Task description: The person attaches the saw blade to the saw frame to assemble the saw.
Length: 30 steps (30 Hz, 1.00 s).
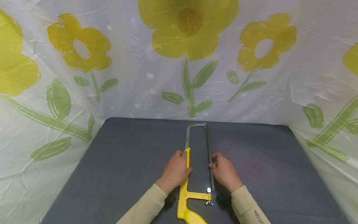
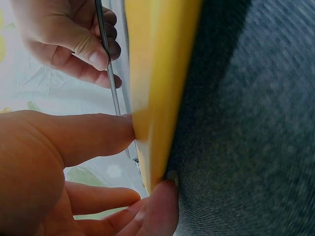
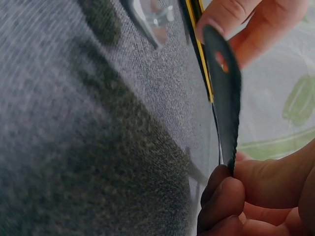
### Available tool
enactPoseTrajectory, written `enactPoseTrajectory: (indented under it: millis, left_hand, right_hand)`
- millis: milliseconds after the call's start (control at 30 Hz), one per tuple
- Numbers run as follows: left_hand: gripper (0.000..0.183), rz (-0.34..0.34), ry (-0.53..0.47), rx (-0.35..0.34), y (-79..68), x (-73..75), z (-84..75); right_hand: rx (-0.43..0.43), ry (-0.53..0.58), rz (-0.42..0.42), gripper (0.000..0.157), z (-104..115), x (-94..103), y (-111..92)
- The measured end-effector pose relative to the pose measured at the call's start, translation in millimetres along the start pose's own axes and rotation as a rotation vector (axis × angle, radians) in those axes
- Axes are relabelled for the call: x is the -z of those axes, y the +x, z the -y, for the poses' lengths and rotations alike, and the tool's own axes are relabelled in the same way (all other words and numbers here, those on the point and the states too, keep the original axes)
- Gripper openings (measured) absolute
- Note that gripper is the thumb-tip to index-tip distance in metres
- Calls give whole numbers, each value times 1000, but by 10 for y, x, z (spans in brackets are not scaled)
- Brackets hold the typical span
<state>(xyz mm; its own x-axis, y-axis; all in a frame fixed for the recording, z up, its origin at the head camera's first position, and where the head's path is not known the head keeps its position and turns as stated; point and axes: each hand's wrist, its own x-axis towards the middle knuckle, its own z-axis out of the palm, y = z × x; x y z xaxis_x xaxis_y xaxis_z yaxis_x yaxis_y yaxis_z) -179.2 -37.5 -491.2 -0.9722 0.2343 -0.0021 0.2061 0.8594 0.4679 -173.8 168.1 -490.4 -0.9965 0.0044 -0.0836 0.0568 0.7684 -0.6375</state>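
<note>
A hacksaw lies lengthwise on the grey table, its yellow handle and frame toward me and the metal bow at the far end. My left hand grips the yellow frame bar between thumb and fingers. My right hand pinches the thin saw blade about halfway along. In the right wrist view the dark blade rises from my fingertips, and its end with a hole stands free. That end lies beside the wing nut.
A white plastic sheet with yellow flowers walls in the table at the back and on both sides. Bare grey table surface lies left and right of the saw.
</note>
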Motion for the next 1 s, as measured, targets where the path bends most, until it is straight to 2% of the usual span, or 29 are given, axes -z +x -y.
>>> enactPoseTrajectory:
  millis: [367, 1000]
  left_hand:
    - [74, 7, 6, -1, 5, -13, 10]
    - [72, 18, 3, 22, 5, 10, -20]
  right_hand:
    - [24, 4, 4, 29, -12, -33, 2]
    - [14, 23, 1, 28, 0, -53, 13]
